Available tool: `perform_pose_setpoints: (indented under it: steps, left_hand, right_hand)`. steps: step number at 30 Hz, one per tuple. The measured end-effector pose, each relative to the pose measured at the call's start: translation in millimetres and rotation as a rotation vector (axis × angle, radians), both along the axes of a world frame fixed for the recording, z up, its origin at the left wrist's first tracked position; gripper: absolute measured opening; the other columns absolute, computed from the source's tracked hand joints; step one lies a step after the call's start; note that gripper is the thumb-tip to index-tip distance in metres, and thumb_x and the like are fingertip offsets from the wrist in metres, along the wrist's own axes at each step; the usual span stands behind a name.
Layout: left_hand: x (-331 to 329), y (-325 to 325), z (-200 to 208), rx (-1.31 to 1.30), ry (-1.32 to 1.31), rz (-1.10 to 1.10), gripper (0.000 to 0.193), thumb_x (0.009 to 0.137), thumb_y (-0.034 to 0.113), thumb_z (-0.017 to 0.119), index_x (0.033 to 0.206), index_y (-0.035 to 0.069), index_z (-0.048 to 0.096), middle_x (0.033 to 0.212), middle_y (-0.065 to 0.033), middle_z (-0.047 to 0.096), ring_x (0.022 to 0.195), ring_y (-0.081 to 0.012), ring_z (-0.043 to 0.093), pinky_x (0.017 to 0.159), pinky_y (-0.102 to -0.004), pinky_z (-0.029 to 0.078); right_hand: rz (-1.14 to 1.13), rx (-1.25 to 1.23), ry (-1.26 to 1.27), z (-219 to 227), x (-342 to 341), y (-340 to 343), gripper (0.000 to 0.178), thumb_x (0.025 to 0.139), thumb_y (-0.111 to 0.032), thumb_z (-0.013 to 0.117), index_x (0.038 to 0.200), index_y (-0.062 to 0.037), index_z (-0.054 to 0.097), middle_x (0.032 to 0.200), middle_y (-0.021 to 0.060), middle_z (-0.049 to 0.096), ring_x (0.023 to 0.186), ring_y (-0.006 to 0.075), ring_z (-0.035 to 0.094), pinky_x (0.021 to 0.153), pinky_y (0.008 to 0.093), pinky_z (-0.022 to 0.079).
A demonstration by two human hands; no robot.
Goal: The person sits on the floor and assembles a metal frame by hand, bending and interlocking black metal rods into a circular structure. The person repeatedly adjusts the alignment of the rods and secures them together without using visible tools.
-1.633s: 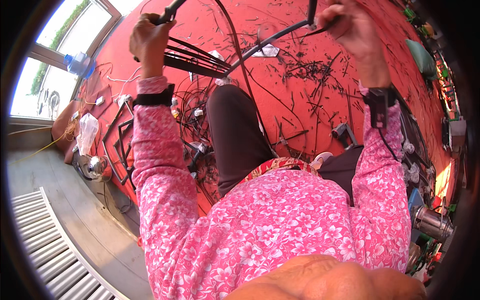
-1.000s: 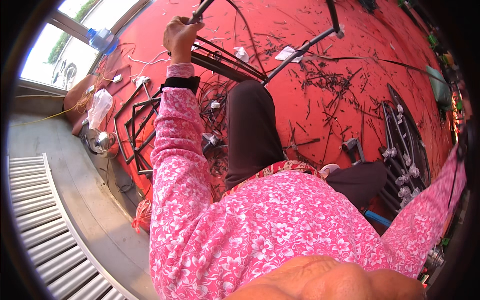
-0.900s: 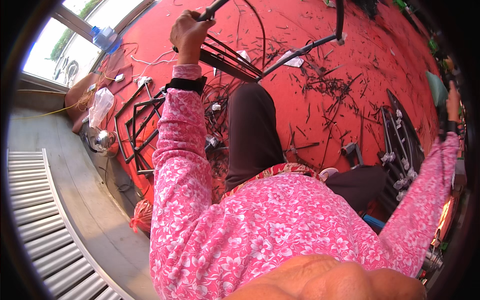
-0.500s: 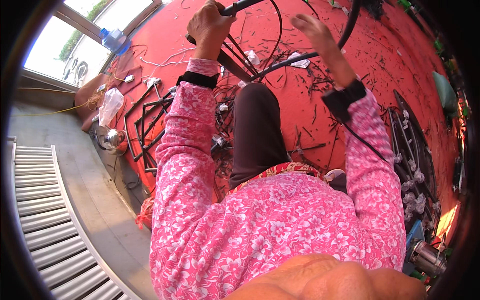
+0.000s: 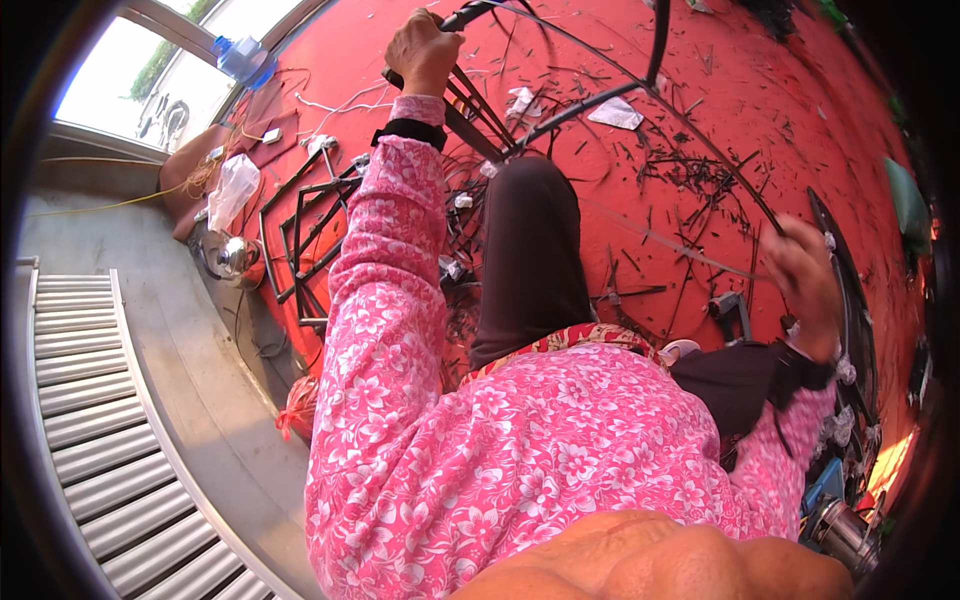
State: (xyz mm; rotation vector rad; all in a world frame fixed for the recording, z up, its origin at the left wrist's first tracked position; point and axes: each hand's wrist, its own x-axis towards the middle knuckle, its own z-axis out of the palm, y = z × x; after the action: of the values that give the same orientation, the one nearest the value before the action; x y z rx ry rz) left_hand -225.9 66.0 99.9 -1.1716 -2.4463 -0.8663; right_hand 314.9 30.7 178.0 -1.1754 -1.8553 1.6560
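Observation:
My left hand (image 5: 425,55) is closed round a dark tubular frame (image 5: 580,107) at the top of the view. The frame has bent bars and thin rods that run down to beside my raised knee (image 5: 528,250). A long, thin dark strip (image 5: 715,150) runs taut from the upper part of the frame down to my right hand (image 5: 803,285). That hand is out at the right, blurred by motion, with its fingers closed on the strip. A second, fainter strip (image 5: 690,245) stretches across the red floor toward the same hand.
Dark cut scraps (image 5: 700,175) and white paper (image 5: 615,113) litter the red floor. Black metal frames (image 5: 300,240), a plastic bag (image 5: 233,190) and a blue water bottle (image 5: 245,62) lie at left. A slatted white radiator (image 5: 95,400) stands near left. Dark curved pieces (image 5: 850,290) lie at right.
My right hand has swung from near the frame out to the right and down, drawing the thin strip out. My left hand keeps its hold on the frame.

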Motion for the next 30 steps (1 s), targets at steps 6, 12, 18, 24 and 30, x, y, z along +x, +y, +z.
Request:
perform_pose_setpoints:
  steps: [6,12,18,24,30]
  left_hand:
    - [-44,-15,-1,-0.015,0.004,0.119,0.042,0.069,0.043,0.085,0.099,0.017,0.074,0.098,-0.0077,0.075,0.096,-0.0282,0.071,0.082,-0.0422,0.052]
    - [-65,-34,11,-0.022,0.001,0.201,0.037,0.069,0.035,0.087,0.098,0.016,0.075,0.097,-0.0111,0.076,0.098,-0.0325,0.071,0.082,-0.0423,0.053]
    - [-99,-61,8,-0.053,-0.108,0.324,0.040,0.069,0.037,0.087,0.100,0.015,0.077,0.099,-0.0126,0.076,0.099,-0.0300,0.072,0.086,-0.0424,0.053]
    - [-90,-54,6,0.007,-0.095,0.316,0.039,0.065,0.039,0.089,0.094,0.015,0.077,0.095,-0.0122,0.076,0.093,-0.0307,0.073,0.080,-0.0422,0.055]
    - [-35,-34,16,0.064,0.072,0.177,0.038,0.068,0.038,0.087,0.095,0.016,0.072,0.091,-0.0087,0.075,0.090,-0.0294,0.072,0.078,-0.0419,0.054]
  right_hand:
    - [-0.405,0.137,-0.488,-4,251,35,0.023,0.085,-0.013,0.069,0.105,-0.0036,0.064,0.086,-0.0044,0.057,0.067,0.0038,0.046,0.060,0.0181,0.033]
    - [-0.953,0.488,-0.565,-38,500,69,0.031,0.088,-0.020,0.070,0.115,-0.0032,0.067,0.108,0.0029,0.064,0.096,0.0143,0.059,0.084,0.0224,0.044]
    - [-1.183,0.243,-0.579,-105,584,-5,0.034,0.089,-0.020,0.069,0.117,-0.0017,0.066,0.107,0.0033,0.065,0.096,0.0154,0.060,0.085,0.0248,0.045]
    - [-1.195,0.128,-0.526,-119,611,-25,0.038,0.089,-0.021,0.069,0.120,-0.0003,0.065,0.106,0.0036,0.066,0.096,0.0164,0.061,0.087,0.0271,0.046]
    - [-0.959,0.050,-0.328,-107,555,60,0.041,0.089,-0.022,0.068,0.123,0.0012,0.064,0.104,0.0040,0.068,0.096,0.0175,0.062,0.088,0.0294,0.046]
